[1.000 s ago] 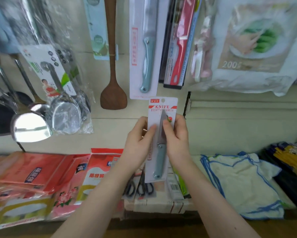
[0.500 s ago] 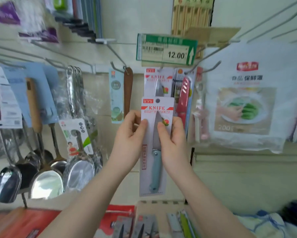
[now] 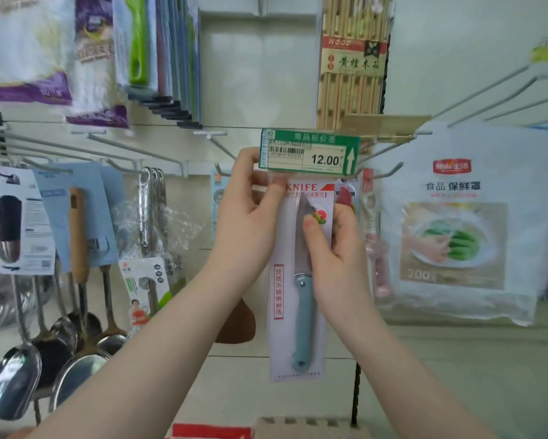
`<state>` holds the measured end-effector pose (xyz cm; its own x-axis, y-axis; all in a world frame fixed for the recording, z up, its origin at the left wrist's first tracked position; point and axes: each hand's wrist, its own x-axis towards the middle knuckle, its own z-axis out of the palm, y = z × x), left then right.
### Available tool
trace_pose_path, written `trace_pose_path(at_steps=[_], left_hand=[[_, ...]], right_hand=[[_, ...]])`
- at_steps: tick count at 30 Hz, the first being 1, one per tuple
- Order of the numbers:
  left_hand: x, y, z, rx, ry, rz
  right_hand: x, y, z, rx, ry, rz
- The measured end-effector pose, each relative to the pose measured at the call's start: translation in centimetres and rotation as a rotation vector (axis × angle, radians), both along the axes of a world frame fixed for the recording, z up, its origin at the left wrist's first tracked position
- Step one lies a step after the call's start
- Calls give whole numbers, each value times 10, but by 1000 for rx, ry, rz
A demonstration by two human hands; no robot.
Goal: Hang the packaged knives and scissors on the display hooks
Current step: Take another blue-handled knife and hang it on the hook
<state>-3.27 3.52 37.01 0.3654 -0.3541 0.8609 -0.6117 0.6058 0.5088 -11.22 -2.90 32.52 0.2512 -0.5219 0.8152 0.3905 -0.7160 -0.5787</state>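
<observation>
1. Head view: the knife pack (image 3: 283, 343) is held upright against the display wall, with its top edge just under the green price tag (image 3: 309, 152). The tag hides the pack's hanging hole, so it cannot be told whether the pack is on a hook.
2. The left hand (image 3: 250, 213) pinches the pack's top left corner. Its thumb lies on the front beside the word KNIFE and its other fingers curl behind the card.
3. The right hand (image 3: 339, 251) grips the pack's right edge at mid-height. The thumb presses on the front over the blade and the fingers wrap behind.
4. The blade points up and the pale blue handle points down, both sealed under clear plastic.
5. A red knife pack (image 3: 347, 194) hangs just behind, to the right.
6. A food-cover bag (image 3: 456, 223) hangs farther right.
7. Ladles (image 3: 76, 340) hang to the left. A wooden spatula (image 3: 237, 324) shows between the left forearm and the pack.
8. Chopsticks (image 3: 351, 64) hang above the tag.
</observation>
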Motion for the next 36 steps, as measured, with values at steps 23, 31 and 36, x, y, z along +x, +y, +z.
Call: trace_pose_path(at_steps=[23,31,36], left_hand=[[-13,2,12,35,49,-53],[-12,0,9,82,79,-60],[-10,1,6,109,42,-42]], right_hand=[[-6,4,17,137,12,-57],[-2,-4,12,99,26,-78],[3,-8,10,106,37,-81]])
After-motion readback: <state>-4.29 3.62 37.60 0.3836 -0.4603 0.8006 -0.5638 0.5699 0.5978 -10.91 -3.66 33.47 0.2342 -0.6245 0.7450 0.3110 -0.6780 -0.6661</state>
